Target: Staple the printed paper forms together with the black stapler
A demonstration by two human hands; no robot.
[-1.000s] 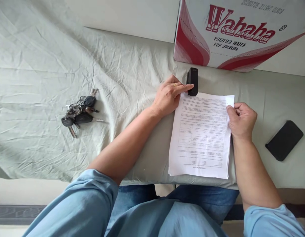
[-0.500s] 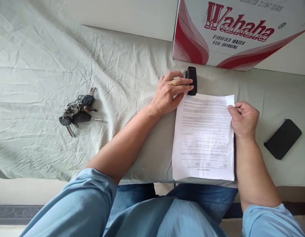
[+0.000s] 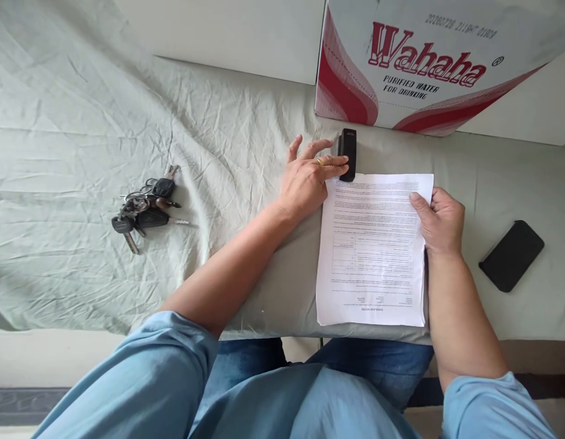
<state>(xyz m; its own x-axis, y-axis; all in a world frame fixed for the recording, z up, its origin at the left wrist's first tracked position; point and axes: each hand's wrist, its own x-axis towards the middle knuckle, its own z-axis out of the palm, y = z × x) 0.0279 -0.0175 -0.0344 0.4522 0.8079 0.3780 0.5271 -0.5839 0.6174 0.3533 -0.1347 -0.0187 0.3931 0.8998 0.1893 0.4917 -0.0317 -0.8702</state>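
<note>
A small black stapler (image 3: 349, 149) stands at the upper left corner of a stack of printed paper sheets (image 3: 371, 256). Two fingertips of my left hand (image 3: 305, 177) rest on top of the stapler; its other visible fingers are stretched out and spread, and its thumb is hidden. The top sheet's print is upside down to me, with a small table in its middle. My right hand (image 3: 442, 222) grips the stack at its upper right edge, thumb on top and fingers underneath. The near end of the stapler meets the paper's top edge.
A white and red carton (image 3: 429, 79) stands behind the stapler. A bunch of keys (image 3: 147, 210) lies to the left on the wrinkled pale green cloth (image 3: 237, 152). To the right of my right forearm lies a flat black case (image 3: 511, 256).
My right hand and the paper have shifted slightly left. Fingers of my left hand have lifted and spread, leaving two on the stapler. The view has shifted a little.
</note>
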